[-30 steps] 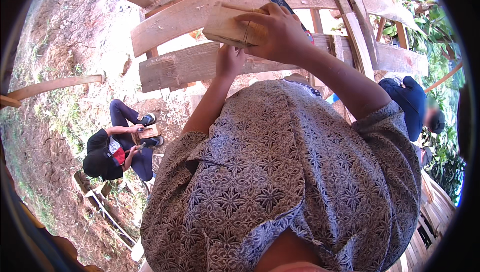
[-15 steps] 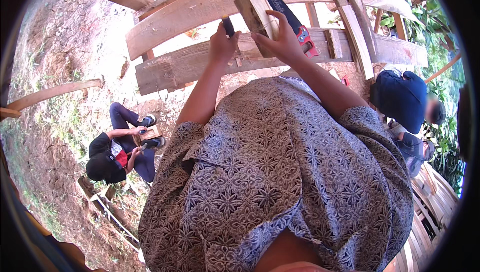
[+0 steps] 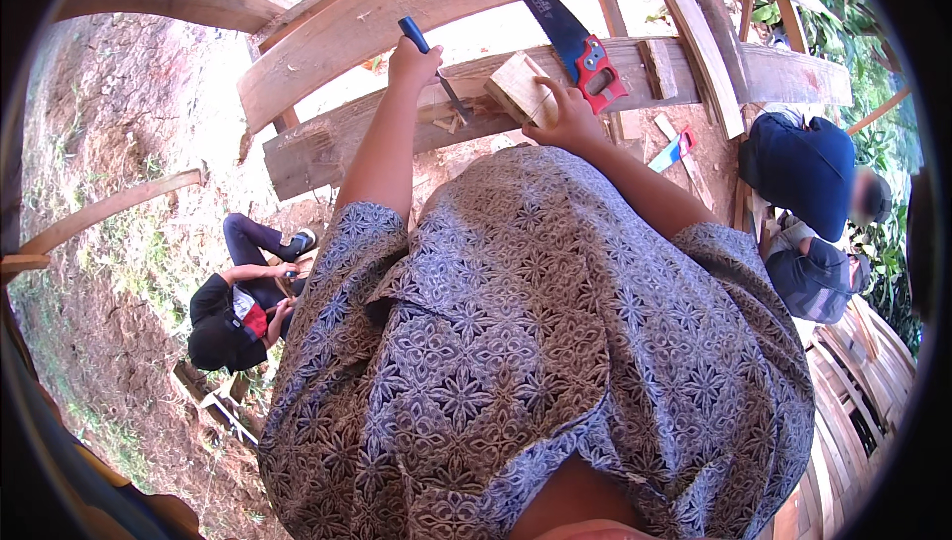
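Note:
My left hand [image 3: 413,66] is closed round the blue handle of a chisel [image 3: 455,98], whose thin metal blade slants down toward the near plank [image 3: 347,133]. A short, pale wooden block [image 3: 517,87] is tilted over that plank. My right hand [image 3: 567,119] grips it from the right side, fingers over its top edge; whether it touches the plank I cannot tell. Just beyond that hand lies a handsaw [image 3: 557,19] with a dark blade and a red handle, resting across the planks. Small wood chips lie near the chisel's tip.
More boards [image 3: 702,54] cross the planks at right, beside a small offcut [image 3: 657,68]. Another saw [image 3: 674,150] lies below them. One person [image 3: 233,327] sits at lower left handling something; two others [image 3: 801,178] bend at right, near stacked slats [image 3: 843,411].
The block has come down and toward me in my right hand. My left hand has moved left, and the chisel has turned so its blade now shows. The seated person's hands have shifted.

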`<action>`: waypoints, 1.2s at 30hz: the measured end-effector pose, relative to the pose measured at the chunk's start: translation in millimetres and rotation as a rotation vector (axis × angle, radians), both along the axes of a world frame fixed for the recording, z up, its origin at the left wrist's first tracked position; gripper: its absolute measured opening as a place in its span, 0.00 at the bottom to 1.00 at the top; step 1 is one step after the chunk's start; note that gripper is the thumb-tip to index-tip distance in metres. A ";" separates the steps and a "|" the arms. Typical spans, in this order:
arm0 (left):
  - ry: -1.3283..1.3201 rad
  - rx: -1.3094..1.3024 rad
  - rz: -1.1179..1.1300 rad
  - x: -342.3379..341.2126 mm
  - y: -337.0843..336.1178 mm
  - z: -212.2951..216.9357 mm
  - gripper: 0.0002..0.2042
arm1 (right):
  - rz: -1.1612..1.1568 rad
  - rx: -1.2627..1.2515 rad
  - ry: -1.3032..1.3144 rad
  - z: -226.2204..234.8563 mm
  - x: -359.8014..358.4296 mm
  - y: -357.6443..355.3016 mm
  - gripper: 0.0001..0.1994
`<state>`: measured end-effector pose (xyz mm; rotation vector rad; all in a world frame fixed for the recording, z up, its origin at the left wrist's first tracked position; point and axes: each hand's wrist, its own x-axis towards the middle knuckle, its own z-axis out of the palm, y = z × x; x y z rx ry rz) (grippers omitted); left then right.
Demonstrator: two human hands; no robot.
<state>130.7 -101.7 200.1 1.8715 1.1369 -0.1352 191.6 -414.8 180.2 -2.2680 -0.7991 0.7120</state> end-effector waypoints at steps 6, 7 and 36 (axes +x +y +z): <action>-0.085 0.089 -0.133 -60.9 -23.0 9.9 0.17 | 0.004 -0.017 -0.011 -23.1 -0.4 -9.4 0.51; -0.192 0.108 -0.065 -67.5 -25.8 8.6 0.17 | 0.010 -0.026 0.007 -24.0 1.6 -9.8 0.52; -0.600 0.371 -0.197 -59.6 -83.1 39.1 0.14 | 0.122 0.194 -0.057 54.5 39.1 19.1 0.47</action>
